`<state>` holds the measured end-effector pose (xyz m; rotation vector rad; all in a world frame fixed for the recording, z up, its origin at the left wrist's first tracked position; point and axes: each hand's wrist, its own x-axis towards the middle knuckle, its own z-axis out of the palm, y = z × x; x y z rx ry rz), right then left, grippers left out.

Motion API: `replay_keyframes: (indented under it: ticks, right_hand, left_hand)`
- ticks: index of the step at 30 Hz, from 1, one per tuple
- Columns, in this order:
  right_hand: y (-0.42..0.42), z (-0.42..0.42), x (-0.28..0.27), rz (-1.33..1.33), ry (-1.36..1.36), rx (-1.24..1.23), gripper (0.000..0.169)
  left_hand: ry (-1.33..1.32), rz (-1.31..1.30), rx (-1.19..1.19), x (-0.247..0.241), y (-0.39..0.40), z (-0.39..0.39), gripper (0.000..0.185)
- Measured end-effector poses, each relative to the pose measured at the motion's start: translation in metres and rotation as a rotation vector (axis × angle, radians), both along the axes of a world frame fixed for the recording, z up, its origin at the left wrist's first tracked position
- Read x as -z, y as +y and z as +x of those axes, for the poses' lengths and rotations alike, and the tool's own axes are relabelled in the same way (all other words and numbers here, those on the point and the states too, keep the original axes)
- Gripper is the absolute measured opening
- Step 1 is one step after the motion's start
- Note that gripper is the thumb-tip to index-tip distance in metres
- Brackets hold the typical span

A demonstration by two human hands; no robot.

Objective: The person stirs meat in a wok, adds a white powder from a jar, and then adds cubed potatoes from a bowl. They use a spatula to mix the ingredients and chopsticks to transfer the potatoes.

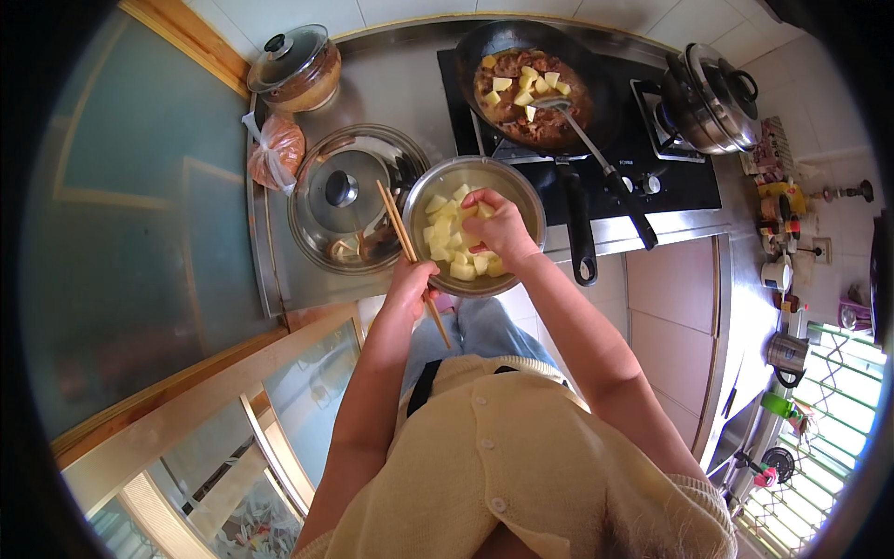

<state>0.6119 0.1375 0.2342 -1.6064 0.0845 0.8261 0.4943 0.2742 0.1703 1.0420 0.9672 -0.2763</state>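
My left hand [413, 285] grips the near rim of a steel bowl [536, 202] and a pair of wooden chopsticks [398, 227], which slant along the bowl's left side. My right hand [497, 227] reaches inside the bowl with curled fingers, among pale potato chunks [441, 234]; whether it holds any is hidden. Beyond the bowl, a black wok [601, 91] stands on the gas hob. Brown stewed meat [524, 129] in sauce lies in it, with several potato chunks [525, 82] on top. A metal spatula [587, 140] with a black handle rests in the wok.
Left of the bowl lies a large glass lid [377, 154] with a black knob. A tied plastic bag [278, 150] and a lidded pot [300, 77] stand behind it. On the right burner is a lidded steel pot [709, 105]. The wok's handle [581, 230] juts over the counter edge.
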Motion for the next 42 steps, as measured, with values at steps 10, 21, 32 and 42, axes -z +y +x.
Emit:
replay_keyframes:
  ticks: [10, 21, 32, 42]
  right_hand:
    - [-0.022, 0.148, -0.079, 0.109, -0.336, 0.228, 0.025]
    - [-0.037, 0.223, -0.075, -0.462, -0.623, 0.113, 0.053]
    - [-0.035, -0.014, -0.025, -0.439, -0.807, -0.425, 0.074]
    - [-0.011, -0.032, 0.038, -0.958, -0.697, -0.685, 0.110]
  left_hand:
    - [-0.094, -0.081, -0.072, -0.012, -0.003, -0.003, 0.037]
    - [-0.100, -0.057, -0.045, -0.001, -0.003, -0.002, 0.035]
    - [-0.059, -0.013, -0.048, -0.017, -0.004, 0.002, 0.030]
    - [-0.046, -0.051, -0.013, -0.004, 0.001, -0.002, 0.037]
